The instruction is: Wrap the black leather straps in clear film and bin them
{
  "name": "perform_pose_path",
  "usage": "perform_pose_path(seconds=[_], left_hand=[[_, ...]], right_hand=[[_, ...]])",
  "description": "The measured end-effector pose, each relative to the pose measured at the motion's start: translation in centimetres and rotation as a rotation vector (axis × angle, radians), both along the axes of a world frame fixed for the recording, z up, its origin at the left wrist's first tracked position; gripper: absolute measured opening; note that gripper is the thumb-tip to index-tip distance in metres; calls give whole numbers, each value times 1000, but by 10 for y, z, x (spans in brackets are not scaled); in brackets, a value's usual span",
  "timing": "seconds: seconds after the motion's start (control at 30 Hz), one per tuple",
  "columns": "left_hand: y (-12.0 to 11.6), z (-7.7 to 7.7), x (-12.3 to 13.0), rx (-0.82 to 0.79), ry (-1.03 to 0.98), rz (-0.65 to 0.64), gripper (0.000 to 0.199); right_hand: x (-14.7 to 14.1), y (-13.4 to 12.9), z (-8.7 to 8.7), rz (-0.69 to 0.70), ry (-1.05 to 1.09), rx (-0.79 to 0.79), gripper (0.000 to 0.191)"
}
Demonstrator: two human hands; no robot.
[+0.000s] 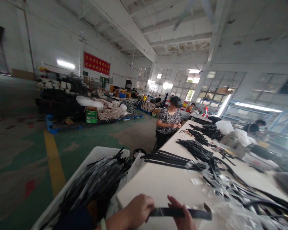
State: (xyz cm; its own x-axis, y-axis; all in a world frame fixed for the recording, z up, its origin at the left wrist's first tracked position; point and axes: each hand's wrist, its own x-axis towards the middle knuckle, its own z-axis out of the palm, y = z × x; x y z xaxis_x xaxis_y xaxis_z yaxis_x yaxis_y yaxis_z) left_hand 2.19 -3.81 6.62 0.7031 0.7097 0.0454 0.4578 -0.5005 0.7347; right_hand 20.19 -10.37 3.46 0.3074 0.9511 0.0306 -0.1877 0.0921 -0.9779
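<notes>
A flat black strap stretches sideways over the near end of the pale table, in front of me. My left hand is closed round its left end, fingers curled in. Farther right, my right hand has the strap between its thumb and straighter fingers. Past that hand the strap's free end bends up. Nearest on the tabletop are several long black straps in a bundle, with more dark straps and clear plastic wrapping to the right.
Left of the table stands a white bin full of plastic-wrapped black strips. A co-worker stands along the table's left side, hands together. White bags lie at the far right. Blue pallets with piled goods are on the floor.
</notes>
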Motion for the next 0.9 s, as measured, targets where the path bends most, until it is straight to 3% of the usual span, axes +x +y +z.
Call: perform_pose_path(seconds=[0.1,0.27,0.43,0.57,0.7,0.8,0.9], left_hand=[[-12,11,8,86,-24,13,25],[-36,18,32,159,-48,52,23],[-50,20,38,155,-67,74,29],[-59,27,44,166,-84,114,28],[-70,31,54,137,-164,129,27],[-73,27,51,-8,-201,102,35],[-69,20,34,-331,-241,-76,37]], right_hand=[[-1,-13,5,-39,-136,21,62],[-21,-32,13,34,-293,112,53],[8,-40,22,128,-253,123,53],[25,-44,29,72,-445,147,49],[24,-53,39,99,-531,63,51],[28,-59,43,94,-522,11,50],[36,-61,46,46,-444,29,47]])
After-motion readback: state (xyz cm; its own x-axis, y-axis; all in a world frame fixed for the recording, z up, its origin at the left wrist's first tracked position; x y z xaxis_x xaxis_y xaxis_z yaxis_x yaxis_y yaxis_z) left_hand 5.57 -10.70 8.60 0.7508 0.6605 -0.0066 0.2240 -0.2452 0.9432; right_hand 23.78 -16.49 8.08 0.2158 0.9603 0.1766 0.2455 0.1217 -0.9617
